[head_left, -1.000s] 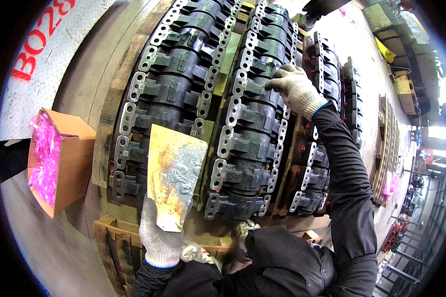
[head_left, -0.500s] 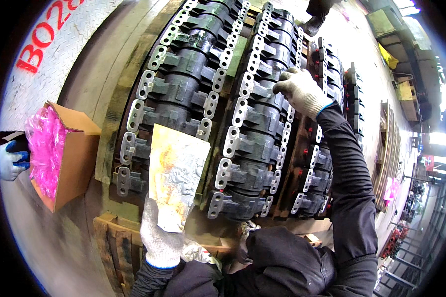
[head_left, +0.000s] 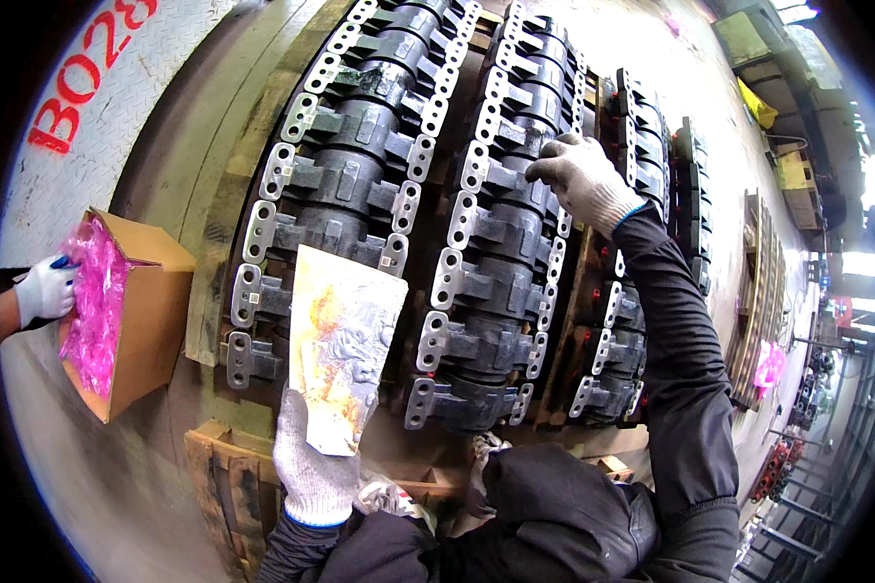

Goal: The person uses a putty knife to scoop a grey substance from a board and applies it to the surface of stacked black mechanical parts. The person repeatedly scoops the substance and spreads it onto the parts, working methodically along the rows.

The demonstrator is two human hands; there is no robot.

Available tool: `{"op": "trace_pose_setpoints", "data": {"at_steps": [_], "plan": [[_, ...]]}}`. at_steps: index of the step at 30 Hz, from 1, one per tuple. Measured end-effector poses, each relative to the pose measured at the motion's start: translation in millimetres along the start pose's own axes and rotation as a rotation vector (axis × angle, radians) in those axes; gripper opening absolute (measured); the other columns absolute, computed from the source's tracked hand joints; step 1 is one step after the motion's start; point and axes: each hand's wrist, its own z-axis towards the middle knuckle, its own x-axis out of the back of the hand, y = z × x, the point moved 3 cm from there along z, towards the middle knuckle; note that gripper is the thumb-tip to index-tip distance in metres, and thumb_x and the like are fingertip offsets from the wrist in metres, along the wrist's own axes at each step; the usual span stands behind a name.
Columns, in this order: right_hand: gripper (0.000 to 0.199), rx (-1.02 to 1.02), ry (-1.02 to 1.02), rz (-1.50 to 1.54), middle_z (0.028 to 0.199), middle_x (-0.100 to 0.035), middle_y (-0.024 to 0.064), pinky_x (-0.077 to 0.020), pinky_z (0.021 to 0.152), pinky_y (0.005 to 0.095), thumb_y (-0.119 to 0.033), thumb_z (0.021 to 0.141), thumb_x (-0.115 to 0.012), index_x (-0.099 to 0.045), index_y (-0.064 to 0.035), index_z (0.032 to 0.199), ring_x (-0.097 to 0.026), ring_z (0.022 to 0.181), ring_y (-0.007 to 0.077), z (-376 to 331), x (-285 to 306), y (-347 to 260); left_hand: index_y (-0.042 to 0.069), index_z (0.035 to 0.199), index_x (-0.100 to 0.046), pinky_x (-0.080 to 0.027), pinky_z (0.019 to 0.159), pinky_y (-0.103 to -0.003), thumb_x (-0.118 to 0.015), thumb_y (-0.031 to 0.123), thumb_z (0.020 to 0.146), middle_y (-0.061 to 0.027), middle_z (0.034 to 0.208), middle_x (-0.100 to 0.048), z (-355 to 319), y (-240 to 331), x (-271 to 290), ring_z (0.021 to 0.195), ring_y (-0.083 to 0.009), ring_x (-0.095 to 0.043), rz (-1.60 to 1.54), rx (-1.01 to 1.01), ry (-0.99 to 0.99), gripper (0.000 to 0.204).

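Observation:
My left hand (head_left: 318, 464), in a white knit glove, grips the lower end of a tapered white sheet (head_left: 345, 335) smeared with pale grey paste and yellow-brown stains. The sheet hangs over the near end of the left row of black rollers (head_left: 352, 180), which have silver, two-holed mounting plates. My right hand (head_left: 585, 183), gloved with dark-stained fingertips, reaches over the middle row of rollers (head_left: 501, 282). Its fingers are bent and partly apart at a roller's right side, with nothing visible in them. Whether the fingertips touch the roller is unclear.
More rollers (head_left: 642, 146) stand in rows to the right, some with red plugs. At left, another person's gloved hand (head_left: 46, 291) is at pink plastic wrap (head_left: 95, 306) in a cardboard box (head_left: 156, 311). A wooden pallet (head_left: 228, 466) lies near me; another (head_left: 763, 291) lies at far right.
My right hand has shifted slightly left and down along the middle row. The other person's hand has moved right and up onto the pink wrap. A shoe at the top has left view.

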Motion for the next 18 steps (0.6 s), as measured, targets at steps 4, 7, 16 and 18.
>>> {"op": "trace_pose_setpoints", "data": {"at_steps": [4,7,16,18], "plan": [[0.033,-0.040,0.028,0.094,0.103,-0.071,0.0084,-0.0512,0.093,0.0443,0.002,0.080,-0.062,-0.079,-0.0155,0.101,-0.062,0.106,0.0328,-2,3,-1,0.004,0.148,-0.047,-0.053,0.100,-0.046,-0.057,0.037,0.102,-0.0128,0.140,-0.060,-1,1,1,0.123,-0.0297,-0.061,-0.011,0.012,-0.018,0.057],[0.036,-0.021,0.079,0.070,0.104,-0.072,0.0089,-0.0524,0.090,0.0434,0.004,0.079,-0.062,-0.080,-0.0177,0.102,-0.064,0.100,0.0329,-6,0,-1,0.004,0.148,-0.048,-0.053,0.100,-0.046,-0.057,0.037,0.103,-0.0126,0.139,-0.060,-1,0,2,0.123,-0.0297,-0.062,-0.021,0.015,-0.020,0.057],[0.041,-0.040,0.164,0.096,0.104,-0.073,0.0097,-0.0535,0.087,0.0428,0.006,0.078,-0.065,-0.080,-0.0199,0.106,-0.065,0.096,0.0339,-22,-20,8,0.005,0.149,-0.047,-0.053,0.100,-0.048,-0.055,0.038,0.103,-0.0123,0.140,-0.060,-3,2,8,0.123,-0.0295,-0.061,-0.008,0.016,0.007,0.057],[0.041,-0.038,0.172,0.108,0.104,-0.073,0.0100,-0.0536,0.087,0.0426,0.007,0.078,-0.065,-0.080,-0.0195,0.106,-0.066,0.095,0.0340,-23,-21,9,0.005,0.149,-0.046,-0.053,0.100,-0.048,-0.056,0.038,0.103,-0.0122,0.140,-0.059,-4,2,8,0.123,-0.0294,-0.061,-0.008,0.007,-0.002,0.057]]}}
